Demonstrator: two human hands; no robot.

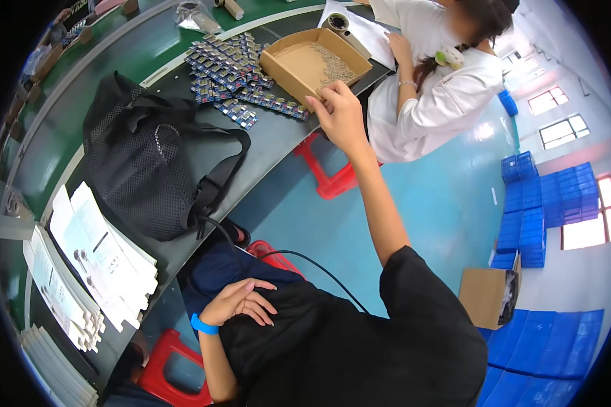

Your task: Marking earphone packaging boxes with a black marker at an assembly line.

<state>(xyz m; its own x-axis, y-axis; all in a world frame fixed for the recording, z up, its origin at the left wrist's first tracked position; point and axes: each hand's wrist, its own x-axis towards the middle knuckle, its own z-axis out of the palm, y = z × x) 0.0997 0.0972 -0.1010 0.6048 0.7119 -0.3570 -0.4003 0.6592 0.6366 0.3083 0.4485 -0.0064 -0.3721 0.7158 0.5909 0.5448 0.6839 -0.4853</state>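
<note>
My right hand [340, 117] reaches out over the table edge to a shallow cardboard box [288, 74]. Its thumb and fingers close on the box's near corner. Many small beige pieces [331, 62] lie inside, mostly toward the box's right side; they are too small to name. Left of the box is a heap of small blue circuit boards [224, 64] with metal parts, some still joined in strips. My left hand [248, 302], with a blue band at the wrist, rests against my black shirt. Its fingers are loosely apart and hold nothing.
A black mesh bag [146, 163] with straps lies on the table [268, 139]. Stacks of printed flat cartons [98, 251] stand at the left. Beside the box sits a person in white [431, 102]. Red stools [329, 178] and blue crates [523, 230] are on the floor.
</note>
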